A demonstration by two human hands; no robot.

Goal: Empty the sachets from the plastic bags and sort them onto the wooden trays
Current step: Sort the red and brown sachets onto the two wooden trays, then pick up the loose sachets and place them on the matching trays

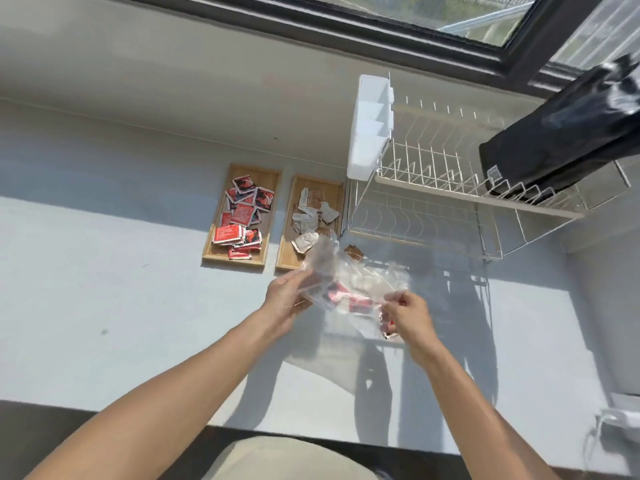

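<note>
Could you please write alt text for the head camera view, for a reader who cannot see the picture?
Two bare hands, left hand and right hand, hold up a clear plastic bag with red sachets inside, above a pale counter. Behind it lie two wooden trays: the left tray holds red sachets, the right tray whitish ones. A wire dish rack stands to the right.

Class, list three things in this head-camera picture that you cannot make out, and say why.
1. Head view: how many sachets remain in the plastic bag; crumpled film and motion blur hide them.
2. Head view: print on the red sachets and white sachets; too small.
3. Head view: the black bag on the dish rack; cut off by the right edge.
</note>
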